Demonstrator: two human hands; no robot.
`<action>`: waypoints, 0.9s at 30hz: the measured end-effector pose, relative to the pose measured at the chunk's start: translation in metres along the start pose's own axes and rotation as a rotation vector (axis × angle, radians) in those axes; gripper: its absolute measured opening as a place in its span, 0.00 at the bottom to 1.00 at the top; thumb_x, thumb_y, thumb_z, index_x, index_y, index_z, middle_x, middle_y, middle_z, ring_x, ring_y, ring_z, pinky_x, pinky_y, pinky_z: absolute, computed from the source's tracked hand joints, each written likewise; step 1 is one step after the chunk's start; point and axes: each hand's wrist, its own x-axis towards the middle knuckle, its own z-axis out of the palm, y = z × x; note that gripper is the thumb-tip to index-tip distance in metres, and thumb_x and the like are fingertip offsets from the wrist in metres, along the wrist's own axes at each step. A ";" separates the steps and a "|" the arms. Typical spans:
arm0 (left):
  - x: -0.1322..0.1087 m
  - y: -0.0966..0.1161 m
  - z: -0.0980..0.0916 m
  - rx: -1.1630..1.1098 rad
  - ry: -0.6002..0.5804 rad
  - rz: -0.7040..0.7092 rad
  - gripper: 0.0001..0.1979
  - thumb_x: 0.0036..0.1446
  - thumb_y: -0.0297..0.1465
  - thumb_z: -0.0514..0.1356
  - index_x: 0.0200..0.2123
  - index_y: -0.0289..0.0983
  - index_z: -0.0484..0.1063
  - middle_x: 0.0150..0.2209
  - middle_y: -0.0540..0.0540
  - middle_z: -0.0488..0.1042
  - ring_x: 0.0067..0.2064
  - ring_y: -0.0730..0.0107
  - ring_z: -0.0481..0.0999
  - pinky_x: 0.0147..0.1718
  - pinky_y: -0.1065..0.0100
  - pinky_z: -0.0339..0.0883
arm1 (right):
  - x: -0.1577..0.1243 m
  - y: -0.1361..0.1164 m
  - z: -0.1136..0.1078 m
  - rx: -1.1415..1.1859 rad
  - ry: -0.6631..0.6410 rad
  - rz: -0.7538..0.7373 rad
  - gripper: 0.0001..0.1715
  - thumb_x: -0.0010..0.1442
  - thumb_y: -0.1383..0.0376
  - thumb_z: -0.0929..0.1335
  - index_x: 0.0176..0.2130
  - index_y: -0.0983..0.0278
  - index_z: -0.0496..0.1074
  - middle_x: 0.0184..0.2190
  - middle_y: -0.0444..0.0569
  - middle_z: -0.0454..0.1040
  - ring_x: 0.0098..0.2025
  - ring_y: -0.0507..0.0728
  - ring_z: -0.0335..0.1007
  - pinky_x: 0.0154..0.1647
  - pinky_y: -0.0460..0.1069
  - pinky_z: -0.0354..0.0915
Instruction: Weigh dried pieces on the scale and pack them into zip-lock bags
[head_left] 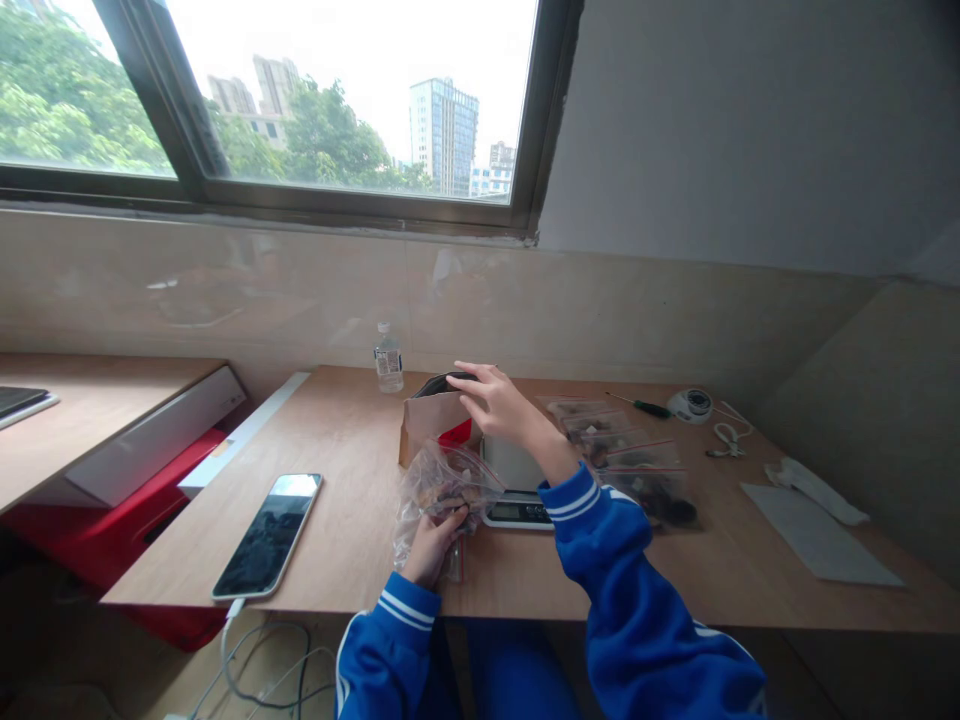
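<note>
My left hand point(439, 540) is closed on a clear plastic zip bag point(442, 480) with brown pieces inside, held low over the table. Behind the bag stands a small open cardboard box point(427, 415) with a red patch on its side and something dark at its top. My right hand point(495, 400) hovers at the box's opening, fingers stretched and apart; nothing shows in them. Whether its fingertips touch the box, I cannot tell. Under my right forearm lies a flat digital scale point(517, 510), partly hidden by the arm and the bag.
Several filled zip bags point(645, 470) lie right of the scale. Beyond them are a screwdriver point(649, 407), a white dome camera point(690, 405) with a cable, and white sheets point(821, 535). A plastic bottle point(388, 360) stands at the back; a plugged-in phone point(268, 535) lies left.
</note>
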 end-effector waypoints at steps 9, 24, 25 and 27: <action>0.010 -0.012 -0.010 0.124 -0.062 0.113 0.26 0.40 0.33 0.71 0.45 0.35 0.72 0.43 0.42 0.78 0.47 0.56 0.76 0.51 0.54 0.66 | -0.087 -0.003 0.034 0.227 -0.358 0.376 0.17 0.56 0.77 0.60 0.38 0.67 0.75 0.36 0.51 0.78 0.37 0.55 0.73 0.40 0.48 0.67; 0.008 -0.014 -0.010 0.134 -0.072 0.185 0.46 0.41 0.30 0.70 0.62 0.43 0.53 0.55 0.41 0.70 0.58 0.50 0.67 0.56 0.54 0.61 | -0.071 0.010 0.060 0.320 -0.690 0.222 0.35 0.49 0.77 0.68 0.56 0.62 0.66 0.51 0.51 0.72 0.49 0.58 0.69 0.51 0.49 0.63; 0.008 -0.014 -0.011 0.133 -0.076 0.185 0.45 0.41 0.29 0.70 0.62 0.43 0.54 0.54 0.41 0.70 0.58 0.51 0.67 0.56 0.55 0.61 | -0.071 0.009 0.063 0.274 -0.688 0.223 0.34 0.49 0.78 0.68 0.55 0.63 0.67 0.51 0.52 0.72 0.49 0.58 0.69 0.51 0.49 0.63; 0.008 -0.013 -0.010 0.124 -0.079 0.180 0.44 0.40 0.28 0.70 0.61 0.42 0.56 0.52 0.42 0.72 0.56 0.52 0.69 0.55 0.56 0.63 | -0.072 0.009 0.066 0.209 -0.674 0.239 0.33 0.48 0.78 0.68 0.54 0.64 0.69 0.51 0.54 0.72 0.48 0.59 0.69 0.49 0.49 0.63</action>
